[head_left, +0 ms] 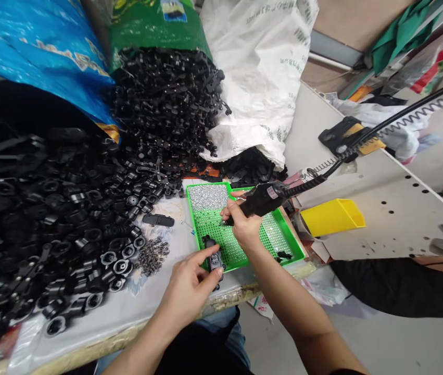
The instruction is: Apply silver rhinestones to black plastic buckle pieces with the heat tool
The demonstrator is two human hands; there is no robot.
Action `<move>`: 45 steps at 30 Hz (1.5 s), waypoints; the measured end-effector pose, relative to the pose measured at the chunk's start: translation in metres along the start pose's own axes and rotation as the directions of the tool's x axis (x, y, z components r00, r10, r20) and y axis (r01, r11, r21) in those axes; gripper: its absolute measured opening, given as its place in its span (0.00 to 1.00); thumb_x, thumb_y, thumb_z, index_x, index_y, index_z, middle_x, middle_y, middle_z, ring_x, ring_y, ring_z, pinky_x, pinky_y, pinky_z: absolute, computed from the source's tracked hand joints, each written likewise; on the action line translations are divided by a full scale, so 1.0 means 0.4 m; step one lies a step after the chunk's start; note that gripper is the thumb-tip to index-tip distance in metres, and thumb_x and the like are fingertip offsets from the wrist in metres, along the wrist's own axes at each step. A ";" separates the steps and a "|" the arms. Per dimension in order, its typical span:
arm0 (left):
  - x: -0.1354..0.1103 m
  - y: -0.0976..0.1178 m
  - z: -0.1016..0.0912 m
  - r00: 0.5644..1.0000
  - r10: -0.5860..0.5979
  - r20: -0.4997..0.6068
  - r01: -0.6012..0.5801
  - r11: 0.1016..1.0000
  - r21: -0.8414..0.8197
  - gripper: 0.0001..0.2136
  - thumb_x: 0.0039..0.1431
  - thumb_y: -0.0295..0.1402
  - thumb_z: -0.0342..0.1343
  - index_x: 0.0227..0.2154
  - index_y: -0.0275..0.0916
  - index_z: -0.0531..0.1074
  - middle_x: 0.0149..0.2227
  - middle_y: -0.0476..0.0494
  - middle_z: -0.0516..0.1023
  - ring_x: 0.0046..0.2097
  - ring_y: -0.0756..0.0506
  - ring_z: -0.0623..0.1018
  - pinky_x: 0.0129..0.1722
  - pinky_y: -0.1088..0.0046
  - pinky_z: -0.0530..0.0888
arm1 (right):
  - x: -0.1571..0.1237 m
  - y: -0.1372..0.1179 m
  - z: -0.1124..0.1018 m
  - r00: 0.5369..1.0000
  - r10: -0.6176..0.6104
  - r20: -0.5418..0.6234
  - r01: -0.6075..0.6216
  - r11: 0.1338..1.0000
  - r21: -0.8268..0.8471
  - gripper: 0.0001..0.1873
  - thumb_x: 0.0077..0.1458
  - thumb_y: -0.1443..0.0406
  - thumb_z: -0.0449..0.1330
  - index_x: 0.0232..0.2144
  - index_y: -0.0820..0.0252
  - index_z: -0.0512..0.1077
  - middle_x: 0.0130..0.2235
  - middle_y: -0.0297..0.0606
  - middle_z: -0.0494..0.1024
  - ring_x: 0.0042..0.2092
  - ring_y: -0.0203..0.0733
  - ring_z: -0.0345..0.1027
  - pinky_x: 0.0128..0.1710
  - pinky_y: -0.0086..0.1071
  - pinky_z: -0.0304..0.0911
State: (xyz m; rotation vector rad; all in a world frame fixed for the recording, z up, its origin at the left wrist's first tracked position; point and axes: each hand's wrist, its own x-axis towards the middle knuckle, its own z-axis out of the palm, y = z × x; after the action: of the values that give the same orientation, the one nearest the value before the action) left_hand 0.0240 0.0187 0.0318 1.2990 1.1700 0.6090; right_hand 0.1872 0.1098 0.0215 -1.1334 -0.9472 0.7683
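Note:
My left hand (193,281) grips a black plastic part (215,260) between thumb and fingers, at the front edge of a green perforated tray (302,252). My right hand (244,225) is wrapped round a black electric screwdriver (260,200) held above the tray, its tip pointing left and down. A coiled cord runs from the tool to the upper right. Small silvery screws (207,197) fill the tray's back left compartment. Some small black pieces (283,255) lie in its front right corner.
Loose black parts (49,219) cover the left of the table, beside a heap of small metal pieces (153,256). A green sack (159,28) spills more black parts; blue and white sacks (260,67) flank it. A yellow bin (330,217) is fixed at the right.

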 end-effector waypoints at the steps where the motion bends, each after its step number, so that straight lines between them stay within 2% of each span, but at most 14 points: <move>1: 0.001 0.000 0.000 1.000 0.004 -0.004 -0.004 1.000 0.000 0.26 0.60 0.41 0.60 0.60 0.39 0.75 0.20 0.52 0.72 0.21 0.51 0.62 0.22 0.77 0.56 | -0.001 0.001 0.001 1.000 -0.003 0.002 0.003 1.000 0.007 0.14 0.53 0.58 0.67 0.38 0.56 0.69 0.20 0.22 0.71 0.21 0.34 0.69 0.25 0.32 0.68; 6: 0.005 -0.002 0.002 1.000 0.019 -0.018 -0.019 1.000 0.000 0.26 0.60 0.42 0.60 0.60 0.38 0.75 0.22 0.50 0.74 0.22 0.51 0.64 0.22 0.77 0.58 | -0.001 -0.006 0.005 1.000 -0.012 0.001 0.012 1.000 0.007 0.15 0.53 0.58 0.67 0.38 0.56 0.68 0.20 0.22 0.71 0.22 0.34 0.69 0.25 0.32 0.68; 11: 0.004 0.009 0.004 0.999 0.035 -0.023 -0.035 0.999 -0.011 0.26 0.59 0.41 0.59 0.58 0.35 0.76 0.23 0.50 0.74 0.21 0.51 0.65 0.21 0.76 0.59 | -0.025 -0.099 0.002 0.990 -0.140 -0.015 0.141 0.988 0.071 0.11 0.57 0.62 0.64 0.40 0.54 0.67 0.20 0.21 0.70 0.21 0.33 0.67 0.28 0.34 0.70; 14: 0.004 0.015 0.004 0.998 0.051 -0.038 -0.051 0.999 -0.011 0.24 0.58 0.40 0.60 0.56 0.35 0.78 0.23 0.50 0.73 0.22 0.50 0.66 0.22 0.76 0.60 | -0.066 -0.169 -0.006 0.976 -0.178 0.128 0.154 0.971 0.181 0.09 0.60 0.65 0.61 0.42 0.52 0.66 0.20 0.20 0.69 0.20 0.33 0.65 0.27 0.34 0.70; 17: 0.006 0.009 0.005 0.996 0.068 -0.060 -0.068 0.998 0.004 0.23 0.58 0.39 0.60 0.55 0.36 0.79 0.24 0.49 0.75 0.23 0.50 0.67 0.22 0.75 0.62 | -0.110 -0.203 -0.012 0.948 -0.178 0.263 0.121 0.968 0.220 0.09 0.62 0.66 0.60 0.44 0.51 0.65 0.21 0.21 0.71 0.20 0.34 0.67 0.26 0.33 0.70; 22: 0.001 -0.005 0.007 0.995 0.075 -0.059 -0.076 0.997 -0.014 0.22 0.58 0.40 0.61 0.54 0.37 0.79 0.27 0.48 0.77 0.24 0.49 0.69 0.23 0.75 0.63 | -0.139 -0.202 -0.011 0.940 -0.174 0.292 0.098 0.961 0.258 0.10 0.63 0.66 0.61 0.45 0.51 0.66 0.22 0.21 0.71 0.21 0.33 0.66 0.26 0.32 0.69; 27: 0.000 0.003 0.008 0.995 0.090 -0.050 -0.090 0.996 -0.008 0.20 0.59 0.38 0.60 0.52 0.37 0.80 0.29 0.48 0.78 0.24 0.50 0.69 0.24 0.75 0.63 | -0.145 -0.181 -0.008 0.940 -0.111 0.322 0.038 0.974 0.223 0.11 0.63 0.63 0.63 0.45 0.50 0.65 0.22 0.22 0.72 0.22 0.34 0.67 0.25 0.32 0.70; 30: 0.002 0.010 0.006 0.995 0.086 -0.043 -0.086 0.996 0.007 0.18 0.59 0.37 0.60 0.50 0.35 0.80 0.26 0.50 0.75 0.23 0.51 0.67 0.23 0.75 0.61 | -0.151 -0.167 -0.008 0.940 -0.076 0.332 0.003 0.976 0.216 0.12 0.63 0.63 0.63 0.45 0.50 0.64 0.22 0.21 0.71 0.22 0.35 0.67 0.25 0.32 0.70; 35: 0.002 0.007 0.006 0.997 0.072 -0.026 -0.070 0.996 0.049 0.16 0.60 0.37 0.59 0.48 0.36 0.80 0.20 0.55 0.67 0.21 0.51 0.63 0.23 0.74 0.58 | -0.155 -0.157 -0.002 0.924 -0.106 0.368 0.014 0.970 0.243 0.09 0.64 0.64 0.63 0.38 0.51 0.64 0.22 0.21 0.69 0.21 0.33 0.67 0.24 0.30 0.69; 40: 0.006 -0.008 0.009 0.996 0.088 -0.034 -0.087 0.996 0.037 0.12 0.60 0.36 0.59 0.43 0.37 0.81 0.19 0.55 0.66 0.21 0.51 0.63 0.24 0.73 0.58 | -0.158 -0.144 -0.001 0.923 -0.095 0.373 0.008 0.973 0.229 0.09 0.64 0.62 0.62 0.35 0.51 0.64 0.21 0.21 0.67 0.20 0.33 0.65 0.23 0.31 0.69; 43: 0.006 -0.006 0.009 0.992 0.122 -0.018 -0.121 0.992 0.020 0.10 0.60 0.35 0.59 0.39 0.38 0.81 0.20 0.55 0.66 0.21 0.51 0.63 0.24 0.73 0.58 | -0.159 -0.156 -0.011 0.903 -0.058 0.426 -0.013 0.987 0.162 0.08 0.63 0.61 0.64 0.38 0.51 0.66 0.22 0.22 0.69 0.21 0.35 0.67 0.23 0.32 0.68; 45: 0.004 0.000 0.006 0.993 0.120 0.002 -0.120 0.993 0.022 0.11 0.60 0.36 0.60 0.42 0.38 0.81 0.20 0.54 0.68 0.22 0.51 0.63 0.23 0.74 0.58 | -0.149 -0.179 -0.017 0.882 -0.052 0.468 -0.023 0.988 0.153 0.10 0.62 0.61 0.65 0.42 0.51 0.68 0.21 0.22 0.70 0.21 0.36 0.68 0.23 0.33 0.68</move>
State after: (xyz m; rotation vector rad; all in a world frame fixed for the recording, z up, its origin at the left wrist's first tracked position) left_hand 0.0268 0.0192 0.0311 1.3956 1.1064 0.6842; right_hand 0.1712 0.0359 0.0762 -0.8123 -1.2742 1.1158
